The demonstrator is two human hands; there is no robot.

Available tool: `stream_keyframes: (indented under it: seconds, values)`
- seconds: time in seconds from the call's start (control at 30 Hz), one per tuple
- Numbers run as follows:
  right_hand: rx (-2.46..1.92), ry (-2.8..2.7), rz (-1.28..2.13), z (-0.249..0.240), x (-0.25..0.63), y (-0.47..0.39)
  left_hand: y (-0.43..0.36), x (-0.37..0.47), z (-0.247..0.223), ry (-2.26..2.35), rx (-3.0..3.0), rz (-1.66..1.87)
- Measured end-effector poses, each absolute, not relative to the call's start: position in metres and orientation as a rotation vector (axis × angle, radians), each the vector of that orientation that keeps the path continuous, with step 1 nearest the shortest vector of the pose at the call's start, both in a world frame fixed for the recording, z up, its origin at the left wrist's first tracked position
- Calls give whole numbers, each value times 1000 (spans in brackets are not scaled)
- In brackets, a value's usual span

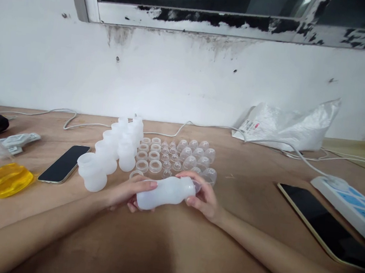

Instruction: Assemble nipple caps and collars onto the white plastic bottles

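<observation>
A milky white baby bottle [163, 193] lies sideways between my two hands, just above the table. My left hand [136, 191] is wrapped round its base, thumb on top. Around the neck at the other end curl the fingers of my right hand [204, 198], where a clear teat [197, 186] pokes out of the collar, partly hidden. Just beyond stand rows of white bottle bodies [95, 173], translucent ring collars [155, 166], small clear teats [177, 166] and clear dome caps [203, 162].
A phone [64, 164] and a yellow pouch [6, 180] lie on the left. At right are a second phone [320, 222] and a power strip [351, 206]. A white plastic bag [288, 126] sits against the wall, with a white cable [183, 128] running along the back.
</observation>
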State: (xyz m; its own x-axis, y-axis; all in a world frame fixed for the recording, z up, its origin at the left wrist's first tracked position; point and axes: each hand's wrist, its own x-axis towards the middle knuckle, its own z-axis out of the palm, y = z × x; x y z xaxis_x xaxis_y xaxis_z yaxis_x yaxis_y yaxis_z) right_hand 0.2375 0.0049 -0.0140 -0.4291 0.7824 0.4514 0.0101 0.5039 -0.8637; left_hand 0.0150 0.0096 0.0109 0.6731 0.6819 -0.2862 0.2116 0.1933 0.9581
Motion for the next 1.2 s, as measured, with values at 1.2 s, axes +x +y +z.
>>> stream_keyframes:
  seconds: [1.2]
  values:
    - [-918,-1938,1342,-15,228,0,10,23,-10,657,1417,807]
